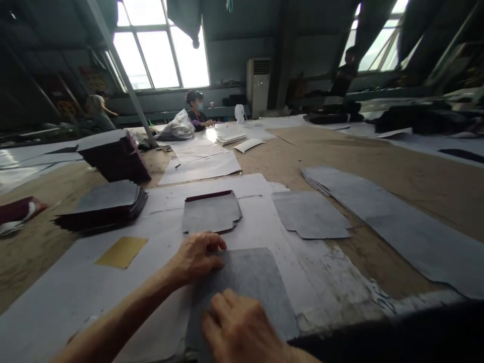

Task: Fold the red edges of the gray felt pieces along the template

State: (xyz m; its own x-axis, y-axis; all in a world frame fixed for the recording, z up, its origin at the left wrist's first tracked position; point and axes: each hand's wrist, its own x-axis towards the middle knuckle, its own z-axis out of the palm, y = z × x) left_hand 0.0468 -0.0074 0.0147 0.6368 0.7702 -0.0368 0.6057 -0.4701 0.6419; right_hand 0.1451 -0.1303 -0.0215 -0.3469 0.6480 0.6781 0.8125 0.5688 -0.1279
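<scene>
A flat grey panel (260, 277), which looks like backed fabric or leather, lies in front of me at the table's near edge. My left hand (198, 257) is at its far left corner, thumb and fingers curled in on the edge. Lower down, my right hand (242, 325) has bent fingers pressed on the panel's left side; part of that edge is hidden under it. Just beyond my left hand lies another grey panel (212, 212) with a dark maroon strip along its far edge. A notched grey panel (310, 214) rests to its right.
Stacked dark panels (109, 199) stand at left, with a taller stack (113, 154) behind. A yellowish card (122, 251) lies on white paper (151, 272). Long grey pieces (378, 217) stretch along the right. Across the table sits a co-worker (196, 111); two other people are farther back.
</scene>
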